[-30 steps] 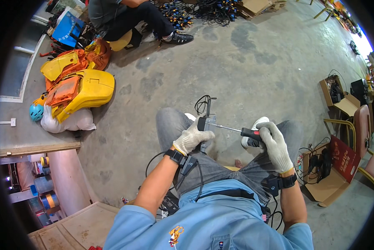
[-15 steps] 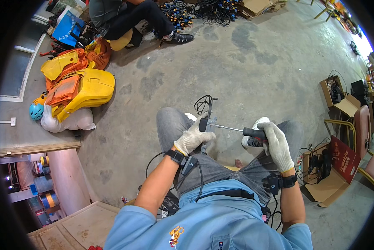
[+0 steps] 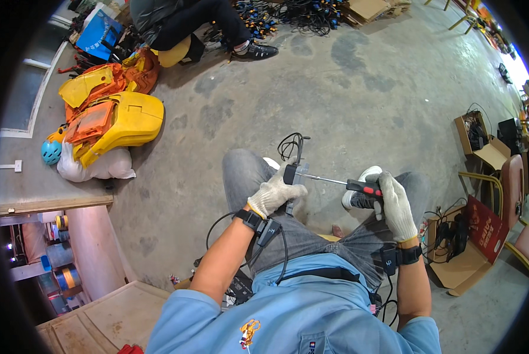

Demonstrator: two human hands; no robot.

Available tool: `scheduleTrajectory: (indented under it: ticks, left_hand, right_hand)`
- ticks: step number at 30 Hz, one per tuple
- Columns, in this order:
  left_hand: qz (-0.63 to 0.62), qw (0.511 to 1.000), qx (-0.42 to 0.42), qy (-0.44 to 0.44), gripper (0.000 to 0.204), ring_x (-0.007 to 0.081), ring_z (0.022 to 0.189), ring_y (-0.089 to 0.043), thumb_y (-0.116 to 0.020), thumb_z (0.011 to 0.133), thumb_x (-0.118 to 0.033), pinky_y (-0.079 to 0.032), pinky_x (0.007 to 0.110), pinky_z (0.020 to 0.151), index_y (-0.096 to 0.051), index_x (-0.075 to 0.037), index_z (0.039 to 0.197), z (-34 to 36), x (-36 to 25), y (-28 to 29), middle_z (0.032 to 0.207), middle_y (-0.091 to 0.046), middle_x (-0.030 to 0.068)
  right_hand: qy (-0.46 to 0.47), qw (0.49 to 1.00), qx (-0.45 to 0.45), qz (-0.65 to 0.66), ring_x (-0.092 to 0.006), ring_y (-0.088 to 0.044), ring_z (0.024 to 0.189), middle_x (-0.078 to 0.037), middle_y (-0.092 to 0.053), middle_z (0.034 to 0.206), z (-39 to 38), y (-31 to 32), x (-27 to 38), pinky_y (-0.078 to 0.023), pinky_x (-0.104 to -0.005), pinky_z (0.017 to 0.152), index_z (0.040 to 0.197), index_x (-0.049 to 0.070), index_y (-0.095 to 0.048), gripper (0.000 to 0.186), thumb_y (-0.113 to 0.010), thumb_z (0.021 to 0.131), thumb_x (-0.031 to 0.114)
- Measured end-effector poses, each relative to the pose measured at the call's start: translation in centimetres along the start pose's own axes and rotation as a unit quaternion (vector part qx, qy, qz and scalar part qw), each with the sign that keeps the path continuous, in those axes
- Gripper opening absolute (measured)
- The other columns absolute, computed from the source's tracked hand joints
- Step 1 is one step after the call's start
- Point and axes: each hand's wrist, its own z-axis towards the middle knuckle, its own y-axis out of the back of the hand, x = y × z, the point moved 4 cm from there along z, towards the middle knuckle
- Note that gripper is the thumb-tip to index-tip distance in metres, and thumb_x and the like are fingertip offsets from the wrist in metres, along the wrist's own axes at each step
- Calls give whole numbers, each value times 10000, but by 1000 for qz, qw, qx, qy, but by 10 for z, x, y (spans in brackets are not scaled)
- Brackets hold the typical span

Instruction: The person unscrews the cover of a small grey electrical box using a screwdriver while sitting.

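Note:
My left hand (image 3: 275, 196), in a whitish knit glove, is closed round a small black and grey device (image 3: 290, 173) above my lap. A thin black cable (image 3: 288, 145) rises from the device in loose loops. My right hand (image 3: 397, 207), gloved too, grips the rear of a screwdriver (image 3: 363, 187) with a black and red handle. Its metal shaft points left, and the tip meets the device's right side. Exactly where the tip sits is too small to tell. Both wrists carry black strapped units.
Yellow and orange plastic shells (image 3: 126, 121) lie at the left beside a white sack (image 3: 105, 164). A person's shoe (image 3: 255, 51) and a cable heap (image 3: 311, 15) are at the far side. At right stand a cardboard box (image 3: 462, 265) with black parts and a chair (image 3: 511, 189).
My right hand has shifted slightly on the screwdriver, and the handle has turned so that more of its red part shows. My left hand still holds the device in nearly the same place.

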Motion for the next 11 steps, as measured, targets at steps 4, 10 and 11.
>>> scheduleTrajectory:
  ticks: [4,10,11]
  left_hand:
    - [-18,1000,15,16,668,126,984,-624,-831,873,-229,-543,305,871,-574,-42,1460,1,1,1,1118,-652,22]
    - [-27,999,17,1,670,123,974,-621,-829,874,-226,-540,293,865,-571,-46,1466,6,10,1,1112,-643,15]
    - [-27,999,17,1,670,123,974,-621,-829,874,-226,-540,293,865,-571,-46,1466,6,10,1,1112,-643,15]
  right_hand:
    - [38,999,4,33,-127,-600,1024,-41,-573,1108,2,-3,-7,-504,-300,970,1289,-30,-649,319,-558,1130,231]
    - [61,984,55,157,-146,-590,1042,-38,-526,1166,6,1,-19,-509,-315,1002,1360,-4,-608,366,-690,1040,151]
    - [34,987,39,149,-153,-592,1087,-43,-527,1186,6,1,-19,-504,-326,1035,1369,-3,-601,392,-705,1028,160]
